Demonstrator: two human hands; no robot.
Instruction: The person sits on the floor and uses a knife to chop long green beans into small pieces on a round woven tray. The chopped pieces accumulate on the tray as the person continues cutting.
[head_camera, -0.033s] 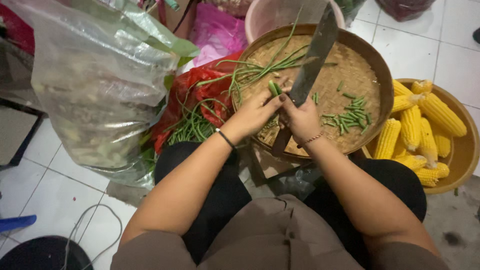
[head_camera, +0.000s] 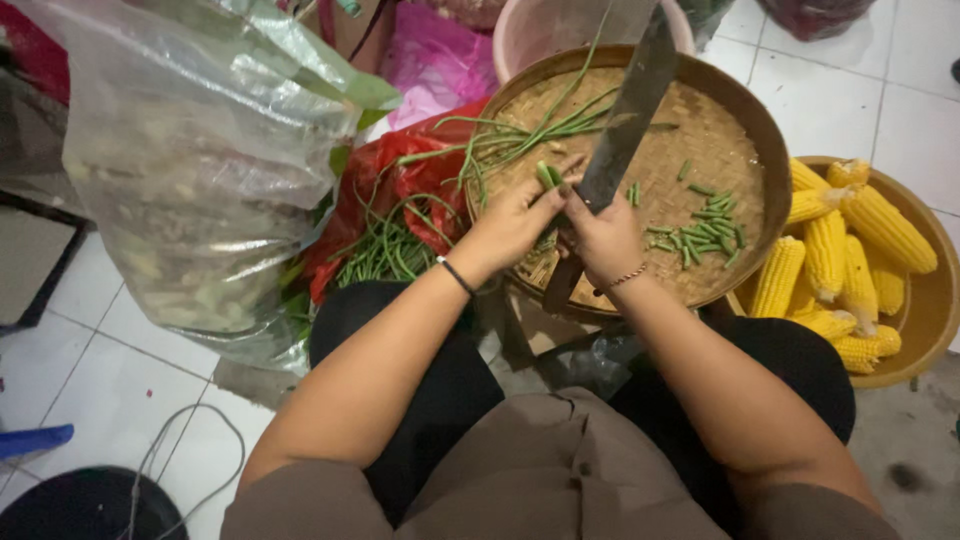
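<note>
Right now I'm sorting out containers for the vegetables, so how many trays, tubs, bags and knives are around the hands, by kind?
Round woven bamboo trays: 1
Round wooden bowls of yellow corn cobs: 1
Pink plastic tubs: 1
Clear plastic bags: 1
Red plastic bags: 1
Long-bladed knives: 1
Total: 6

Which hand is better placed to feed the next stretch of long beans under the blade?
Left. The left hand already pinches the green long-bean bundle over the round woven bamboo tray; the right hand is occupied gripping the large steel knife.
</note>
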